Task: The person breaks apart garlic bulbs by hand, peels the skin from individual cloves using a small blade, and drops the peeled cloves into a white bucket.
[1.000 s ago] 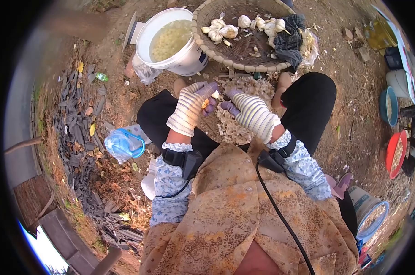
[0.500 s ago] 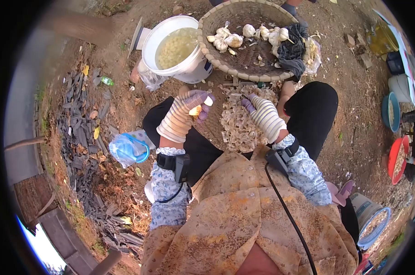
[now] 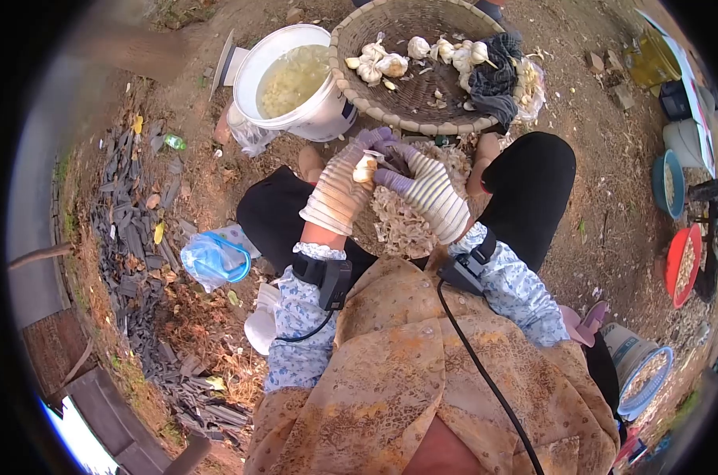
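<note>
One garlic bulb (image 3: 365, 168) is pinched in the grip of the gloved left hand (image 3: 339, 190); the gloved right hand (image 3: 430, 194) touches it. Behind: one woven basket (image 3: 344, 59), one white bucket (image 3: 327, 111).

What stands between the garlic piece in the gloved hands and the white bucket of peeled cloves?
Nothing visible does. The left hand and right hand hold the garlic piece together above the heap of skins. Only bare ground lies between it and the white bucket, whose top is open.
</note>
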A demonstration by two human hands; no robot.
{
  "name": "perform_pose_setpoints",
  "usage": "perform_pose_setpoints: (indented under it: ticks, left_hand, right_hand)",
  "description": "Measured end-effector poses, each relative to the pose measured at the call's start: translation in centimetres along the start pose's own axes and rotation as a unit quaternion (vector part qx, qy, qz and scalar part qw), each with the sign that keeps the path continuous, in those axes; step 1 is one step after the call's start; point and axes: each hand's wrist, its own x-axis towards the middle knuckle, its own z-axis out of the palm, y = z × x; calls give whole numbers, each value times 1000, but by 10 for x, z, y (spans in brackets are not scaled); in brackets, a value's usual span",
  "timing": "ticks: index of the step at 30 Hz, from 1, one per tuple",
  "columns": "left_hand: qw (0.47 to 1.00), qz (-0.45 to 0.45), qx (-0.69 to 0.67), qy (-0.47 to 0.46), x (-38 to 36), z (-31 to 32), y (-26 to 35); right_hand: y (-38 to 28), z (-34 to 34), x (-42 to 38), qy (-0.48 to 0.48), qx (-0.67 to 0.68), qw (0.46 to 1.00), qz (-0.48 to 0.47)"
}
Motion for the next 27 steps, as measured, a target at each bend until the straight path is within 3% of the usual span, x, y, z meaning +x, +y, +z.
perform_pose_setpoints:
  ticks: [1, 2, 4, 6, 8, 10, 13, 15, 18, 21, 22, 23, 24, 25, 26, 27]
  left_hand:
    - [999, 28, 46, 9, -2, 7, -7]
    - [994, 56, 93, 18, -6, 16, -12]
    - [993, 92, 60, 32, -10, 29, -15]
    - [997, 51, -3, 51, -11, 32, -15]
    - [992, 68, -15, 106, -4, 29, -28]
    - [961, 30, 112, 250, 2, 23, -34]
    - [957, 31, 124, 259, 5, 4, -40]
    - [954, 34, 150, 258, -1, 6, -38]
    - [942, 16, 214, 259, -12, 17, -29]
    - [951, -8, 204, 230, -2, -4, -36]
    - [965, -50, 119, 230, -4, -2, -35]
    - [969, -92, 32, 227, -5, -1, -33]
    - [969, -92, 31, 228, -8, 1, -34]
    - [962, -89, -11, 256, -17, 17, -27]
    - [954, -86, -52, 283, -21, 25, -22]
    - [978, -148, -122, 79, -7, -41, -35]
  right_hand:
    - [4, 1, 2, -8, -71, 995, -67]
    - [-2, 0, -2, -8, -71, 995, -66]
    - [-16, -1, -9, -29, 121, 990, 60]
    - [3, 0, -10, -14, 171, 985, 30]
    - [10, 2, -11, 22, 74, 996, 34]
    - [14, 0, -12, 13, 25, 999, 41]
    - [10, 1, -12, -7, -69, 996, 57]
    - [-5, 2, -12, -37, -196, 967, -156]
    - [10, -1, -14, -120, -199, 968, -99]
    - [27, 4, -19, -88, -153, 976, -131]
    - [21, 8, -21, -73, -119, 981, -135]
    - [14, 6, -24, -57, -203, 955, -209]
    - [5, 6, -27, -59, -204, 955, -209]
    - [-8, 8, -30, -28, -12, 996, -88]
    - [-14, 9, -30, 4, 180, 983, 36]
    - [-6, -7, -24, -10, 289, 952, 103]
